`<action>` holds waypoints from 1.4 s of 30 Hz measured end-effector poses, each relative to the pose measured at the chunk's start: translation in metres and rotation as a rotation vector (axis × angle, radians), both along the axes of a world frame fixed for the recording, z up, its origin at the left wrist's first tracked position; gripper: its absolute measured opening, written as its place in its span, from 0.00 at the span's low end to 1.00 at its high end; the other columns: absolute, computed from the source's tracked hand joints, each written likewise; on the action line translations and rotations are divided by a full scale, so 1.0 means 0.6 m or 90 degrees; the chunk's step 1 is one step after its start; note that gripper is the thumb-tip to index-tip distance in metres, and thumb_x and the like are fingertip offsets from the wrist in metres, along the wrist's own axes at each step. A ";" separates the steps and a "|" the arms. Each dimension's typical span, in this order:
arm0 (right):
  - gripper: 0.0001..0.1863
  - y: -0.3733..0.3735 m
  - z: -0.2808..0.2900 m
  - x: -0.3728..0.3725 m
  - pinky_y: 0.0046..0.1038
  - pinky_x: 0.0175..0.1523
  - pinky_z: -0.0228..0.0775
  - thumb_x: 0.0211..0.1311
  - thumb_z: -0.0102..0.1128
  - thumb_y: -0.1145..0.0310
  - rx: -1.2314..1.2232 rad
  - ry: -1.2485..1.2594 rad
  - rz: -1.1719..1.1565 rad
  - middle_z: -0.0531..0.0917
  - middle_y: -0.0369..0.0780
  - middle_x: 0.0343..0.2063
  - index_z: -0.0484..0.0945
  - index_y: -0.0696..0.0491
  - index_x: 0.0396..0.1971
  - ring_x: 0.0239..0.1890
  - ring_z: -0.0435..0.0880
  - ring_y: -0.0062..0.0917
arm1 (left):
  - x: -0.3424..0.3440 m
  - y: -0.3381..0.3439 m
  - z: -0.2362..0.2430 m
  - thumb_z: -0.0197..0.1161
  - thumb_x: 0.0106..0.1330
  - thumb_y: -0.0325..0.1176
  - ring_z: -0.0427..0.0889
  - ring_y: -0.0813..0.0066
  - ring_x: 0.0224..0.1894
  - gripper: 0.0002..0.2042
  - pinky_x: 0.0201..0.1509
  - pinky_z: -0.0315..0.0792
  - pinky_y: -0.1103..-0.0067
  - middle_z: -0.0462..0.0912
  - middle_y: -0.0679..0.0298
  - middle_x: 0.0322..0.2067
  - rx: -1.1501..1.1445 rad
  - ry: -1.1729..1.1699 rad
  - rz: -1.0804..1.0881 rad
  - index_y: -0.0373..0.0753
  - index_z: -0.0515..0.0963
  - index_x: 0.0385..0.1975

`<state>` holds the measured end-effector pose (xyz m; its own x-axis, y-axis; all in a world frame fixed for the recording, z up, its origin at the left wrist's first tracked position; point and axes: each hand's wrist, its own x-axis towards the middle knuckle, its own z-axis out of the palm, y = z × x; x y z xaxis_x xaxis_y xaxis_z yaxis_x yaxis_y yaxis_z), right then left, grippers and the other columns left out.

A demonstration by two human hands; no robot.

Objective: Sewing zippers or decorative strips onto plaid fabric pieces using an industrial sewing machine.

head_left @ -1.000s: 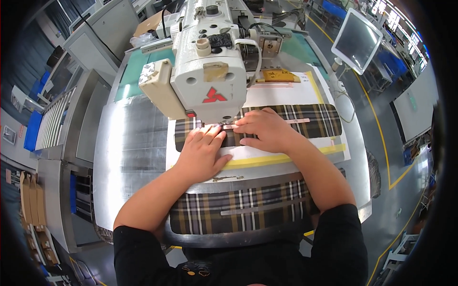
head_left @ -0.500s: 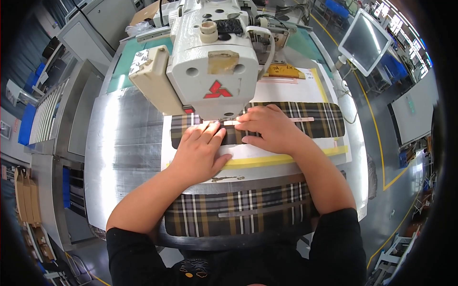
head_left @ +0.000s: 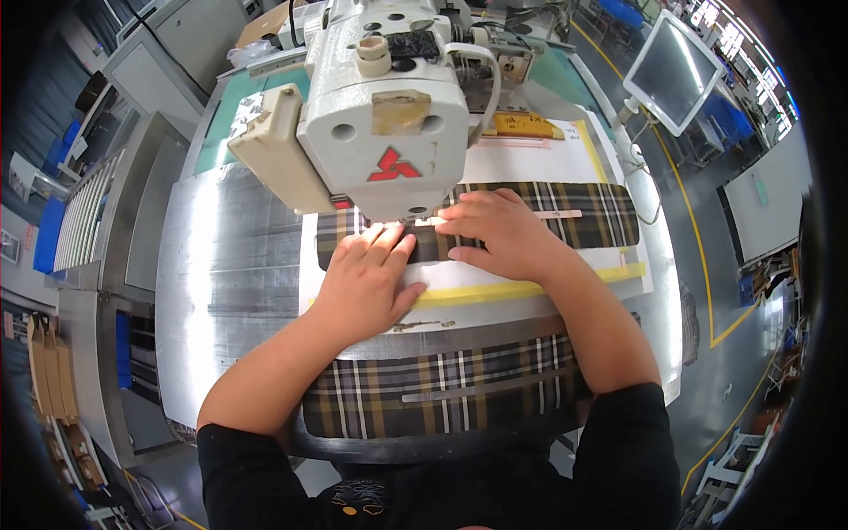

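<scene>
Where right hand (head_left: 508,237) lies, pink strip (head_left: 565,215) part-hidden

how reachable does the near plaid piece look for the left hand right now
Probably yes: the near plaid piece has no arm across its middle, though the left hand rests on the far plaid piece.

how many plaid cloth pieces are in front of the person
2: far piece under the left hand and right hand; near piece at the front of the table. More could be hidden underneath.
</scene>
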<state>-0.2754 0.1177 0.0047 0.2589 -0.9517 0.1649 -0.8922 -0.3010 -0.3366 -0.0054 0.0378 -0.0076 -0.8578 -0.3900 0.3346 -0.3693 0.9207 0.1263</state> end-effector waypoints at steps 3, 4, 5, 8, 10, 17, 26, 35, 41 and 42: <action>0.22 -0.001 -0.001 0.000 0.44 0.75 0.59 0.67 0.69 0.56 0.001 -0.005 -0.014 0.82 0.31 0.65 0.85 0.44 0.59 0.72 0.72 0.36 | 0.001 -0.001 -0.001 0.68 0.68 0.49 0.75 0.52 0.67 0.30 0.74 0.62 0.59 0.79 0.49 0.64 0.020 -0.009 0.008 0.33 0.78 0.63; 0.22 0.000 0.000 0.002 0.44 0.75 0.59 0.67 0.69 0.56 0.001 -0.007 -0.012 0.82 0.31 0.65 0.85 0.44 0.59 0.72 0.72 0.36 | 0.003 0.001 0.005 0.68 0.68 0.49 0.75 0.52 0.67 0.29 0.73 0.63 0.60 0.80 0.49 0.64 0.031 -0.018 0.015 0.33 0.79 0.62; 0.22 0.001 0.000 0.003 0.45 0.75 0.59 0.67 0.69 0.56 0.006 -0.011 -0.015 0.82 0.32 0.65 0.84 0.44 0.60 0.72 0.72 0.36 | 0.004 0.007 0.019 0.68 0.68 0.49 0.75 0.52 0.67 0.29 0.73 0.63 0.60 0.80 0.49 0.64 0.032 -0.020 0.014 0.33 0.79 0.62; 0.24 0.008 -0.004 0.001 0.47 0.76 0.58 0.67 0.68 0.56 0.012 -0.010 -0.014 0.81 0.33 0.66 0.82 0.44 0.61 0.73 0.71 0.38 | 0.017 0.037 0.087 0.64 0.72 0.56 0.80 0.50 0.62 0.32 0.69 0.70 0.60 0.82 0.49 0.61 0.443 -0.047 -0.163 0.31 0.78 0.62; 0.24 0.008 -0.004 -0.002 0.48 0.77 0.57 0.67 0.68 0.55 0.013 -0.010 -0.002 0.81 0.34 0.66 0.82 0.44 0.62 0.74 0.70 0.38 | 0.028 0.062 0.124 0.55 0.76 0.63 0.80 0.45 0.61 0.38 0.67 0.71 0.59 0.80 0.44 0.61 0.701 0.046 -0.405 0.28 0.75 0.66; 0.28 0.006 -0.001 -0.005 0.49 0.80 0.53 0.69 0.67 0.52 0.007 0.098 0.008 0.76 0.34 0.71 0.79 0.43 0.66 0.77 0.66 0.37 | 0.050 0.118 0.201 0.21 0.73 0.76 0.77 0.34 0.64 0.58 0.67 0.71 0.55 0.69 0.22 0.65 0.909 0.283 -0.825 0.16 0.70 0.66; 0.30 0.007 -0.013 0.013 0.49 0.80 0.51 0.69 0.67 0.51 0.016 0.066 0.009 0.75 0.34 0.72 0.77 0.43 0.68 0.77 0.66 0.38 | 0.071 0.124 0.213 0.28 0.75 0.75 0.78 0.33 0.62 0.52 0.64 0.74 0.56 0.70 0.20 0.64 0.961 0.360 -0.772 0.24 0.76 0.62; 0.35 0.033 0.005 0.008 0.50 0.79 0.50 0.67 0.69 0.51 0.038 0.108 -0.018 0.74 0.37 0.72 0.74 0.43 0.72 0.76 0.66 0.39 | 0.066 0.122 0.239 0.35 0.76 0.74 0.78 0.31 0.61 0.47 0.61 0.76 0.58 0.70 0.19 0.62 1.028 0.336 -0.789 0.31 0.83 0.57; 0.35 0.022 -0.004 0.015 0.50 0.81 0.47 0.69 0.65 0.47 0.045 0.083 0.001 0.71 0.36 0.75 0.73 0.43 0.73 0.78 0.64 0.36 | 0.084 0.113 0.237 0.38 0.78 0.72 0.76 0.33 0.64 0.41 0.64 0.73 0.58 0.70 0.20 0.64 1.049 0.236 -0.817 0.41 0.87 0.56; 0.35 0.022 -0.004 0.013 0.50 0.81 0.47 0.69 0.65 0.46 0.053 0.080 0.005 0.71 0.35 0.75 0.72 0.43 0.73 0.78 0.63 0.36 | 0.078 0.109 0.235 0.38 0.78 0.72 0.76 0.33 0.64 0.41 0.64 0.73 0.58 0.70 0.20 0.64 1.052 0.230 -0.822 0.41 0.87 0.56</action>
<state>-0.2674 0.1310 0.0020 0.2799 -0.9587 0.0510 -0.9265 -0.2837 -0.2472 0.0416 0.1033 0.1333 -0.8095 0.1848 0.5573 0.4419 -0.4332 0.7856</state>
